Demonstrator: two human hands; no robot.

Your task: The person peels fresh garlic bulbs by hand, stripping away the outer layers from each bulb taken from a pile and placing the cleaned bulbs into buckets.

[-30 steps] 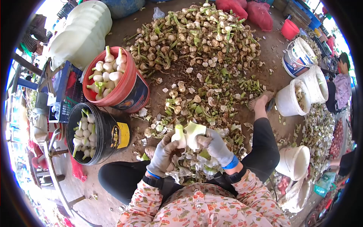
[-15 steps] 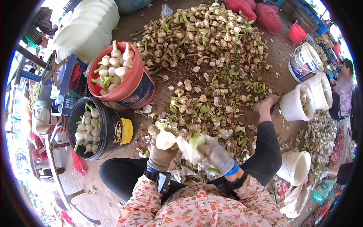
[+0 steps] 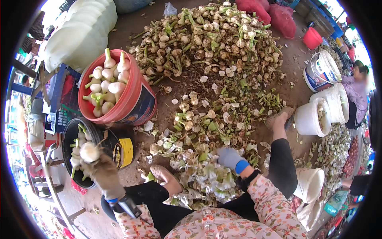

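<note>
My left hand (image 3: 105, 173), in a soiled work glove, holds a peeled white garlic bulb (image 3: 89, 152) over the mouth of a black bucket (image 3: 126, 148). Inside that bucket lie several more peeled garlic bulbs (image 3: 75, 161) with green stems. My right hand (image 3: 230, 158), gloved with a blue band at the wrist, hovers low over the pile of garlic peels and stem scraps (image 3: 207, 175) between my legs. Its back faces me and its fingertips are tucked out of sight. A loose green stem piece (image 3: 203, 153) lies to its left.
A red bucket (image 3: 137, 93) of peeled garlic stands behind the black one. Ahead rises a large heap of unpeeled garlic (image 3: 211, 40). White buckets (image 3: 312, 119) line the right side, near a seated person (image 3: 356, 91). A metal frame (image 3: 51, 175) stands at the left.
My left hand has swung left with the garlic bulb, from in front of me to over the black bucket. My right hand has moved slightly, and the peel in it no longer shows.
</note>
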